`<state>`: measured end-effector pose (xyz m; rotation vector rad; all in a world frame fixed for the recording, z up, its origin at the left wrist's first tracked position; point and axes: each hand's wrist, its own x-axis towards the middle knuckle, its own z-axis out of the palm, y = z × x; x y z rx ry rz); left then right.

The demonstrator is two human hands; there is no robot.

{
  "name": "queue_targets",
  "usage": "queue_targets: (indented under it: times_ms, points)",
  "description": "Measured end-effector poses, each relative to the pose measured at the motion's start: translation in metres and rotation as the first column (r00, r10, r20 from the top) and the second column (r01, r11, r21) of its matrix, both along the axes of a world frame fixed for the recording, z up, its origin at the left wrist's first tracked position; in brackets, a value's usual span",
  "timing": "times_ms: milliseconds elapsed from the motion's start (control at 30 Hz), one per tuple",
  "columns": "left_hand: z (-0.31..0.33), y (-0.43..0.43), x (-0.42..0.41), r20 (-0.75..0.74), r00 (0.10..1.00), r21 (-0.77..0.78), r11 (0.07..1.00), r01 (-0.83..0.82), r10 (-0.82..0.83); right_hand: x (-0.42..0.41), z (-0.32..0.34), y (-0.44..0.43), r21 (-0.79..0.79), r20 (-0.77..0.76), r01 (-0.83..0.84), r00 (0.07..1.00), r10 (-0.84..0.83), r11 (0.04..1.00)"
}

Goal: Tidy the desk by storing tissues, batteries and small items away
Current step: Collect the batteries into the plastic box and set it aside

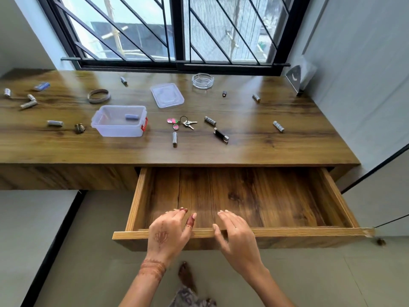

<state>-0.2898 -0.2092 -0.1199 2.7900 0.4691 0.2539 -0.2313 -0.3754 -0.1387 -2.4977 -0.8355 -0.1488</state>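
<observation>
wooden drawer [243, 196] under hands [169, 234], batteries [174, 138] well beyond

Bright daylight from the window [177, 29] glares on the desk [243, 147]; wide-angle edges bend, slightly blurred.

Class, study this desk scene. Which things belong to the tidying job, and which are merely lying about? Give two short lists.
Belong to the job:
scattered batteries
keys
black stick
clear box and its lid
open drawer

Probably just lying about:
glass ashtray
window frame
</observation>
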Motion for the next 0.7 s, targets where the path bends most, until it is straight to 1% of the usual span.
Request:
queue_targets:
  times_ms: [100,200,300,367,433,567,700]
  points:
    - [0.01,0.007,0.02,0.039,0.999,-0.019,1.0,-0.013,0.013,0.029,0.018,0.012,0.07,0.017,0.043,0.999,-0.045,0.997]
    - [0.018,0.019,0.045,0.095,0.994,-0.03,0.998,-0.047,0.049,0.067,0.034,0.03,0.146,-0.003,0.089,0.996,-0.089,0.985]
    - [0.027,0.034,0.074,0.16,0.985,-0.018,0.998,-0.056,0.058,0.111,0.046,0.049,0.168,0.05,0.108,0.992,-0.118,0.98]
    - [0.031,0.045,0.095,0.179,0.982,0.001,0.998,-0.057,0.056,0.141,0.053,0.062,0.172,0.022,0.126,0.991,-0.132,0.977]
    - [0.035,0.057,0.116,0.175,0.983,0.005,0.999,-0.055,0.053,0.167,0.059,0.073,0.148,-0.002,0.143,0.99,-0.144,0.979]
    - [0.041,0.078,0.161,0.191,0.981,-0.011,1.0,-0.011,0.013,0.219,0.058,0.096,0.043,-0.072,0.187,0.98,-0.184,0.981]
    - [0.043,0.092,0.196,0.226,0.974,-0.002,1.0,0.011,-0.011,0.25,0.05,0.109,-0.05,-0.107,0.204,0.972,-0.209,0.978]
